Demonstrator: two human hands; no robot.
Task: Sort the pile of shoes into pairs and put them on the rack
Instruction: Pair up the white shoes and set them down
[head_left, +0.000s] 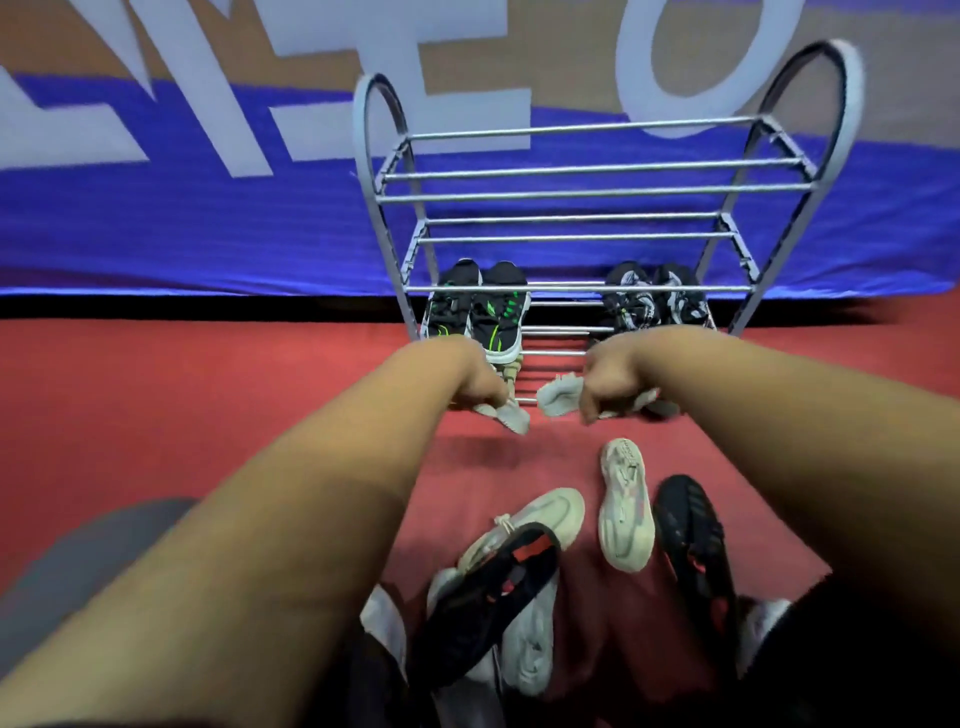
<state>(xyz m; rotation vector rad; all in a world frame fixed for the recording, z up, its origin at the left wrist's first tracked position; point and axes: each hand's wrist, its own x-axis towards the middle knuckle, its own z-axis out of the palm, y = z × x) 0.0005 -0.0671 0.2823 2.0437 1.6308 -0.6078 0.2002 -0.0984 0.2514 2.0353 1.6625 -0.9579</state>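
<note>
A grey metal shoe rack (582, 195) stands on the red floor against a blue banner. On one of its low shelves sit a black pair with green stripes (478, 312) at the left and a black-and-white pair (654, 304) at the right. My left hand (475, 382) is shut on a pale grey shoe (511, 418) and my right hand (605, 387) on a matching pale grey shoe (558, 395), both held at the rack's lowest front bars. Nearer me lie loose shoes: a beige one (626, 506), another pale one (540, 525), a black strappy one (488, 603) and a black one (693, 540).
A blue and tan banner (208, 208) with big pale letters hangs behind the rack. The red carpet (156, 405) spreads left of my arms. Something grey (98, 551) lies at the lower left, partly behind my left arm.
</note>
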